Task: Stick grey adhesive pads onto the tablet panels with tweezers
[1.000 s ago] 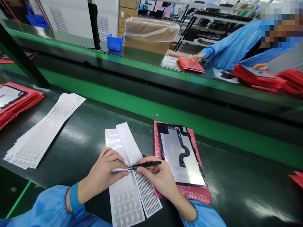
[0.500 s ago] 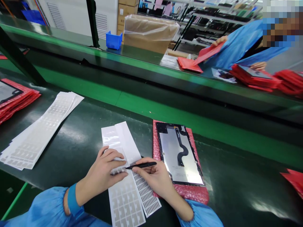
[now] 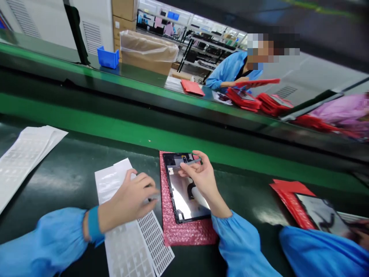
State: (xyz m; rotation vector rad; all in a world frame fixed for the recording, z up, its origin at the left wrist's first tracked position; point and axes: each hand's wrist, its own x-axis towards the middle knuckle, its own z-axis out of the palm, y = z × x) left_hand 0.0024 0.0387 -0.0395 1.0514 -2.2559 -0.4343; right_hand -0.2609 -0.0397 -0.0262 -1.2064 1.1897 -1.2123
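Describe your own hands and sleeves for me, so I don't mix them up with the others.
Both the left hand and the right hand are ungloved. The left sleeve and right sleeve are loose, light blue cloth. A plain teal-blue wristband circles the left wrist; none shows on the right.

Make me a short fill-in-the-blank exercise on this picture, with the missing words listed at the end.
1. The left hand is over the label sheets, while the ____ hand is over the panel.
2. The wristband is worn on the person's ____ wrist.
3. The panel lies on a pouch of ____ wrap.
4. The plastic bin on the far bench is ____ in color.

Missing words: right; left; bubble; blue.
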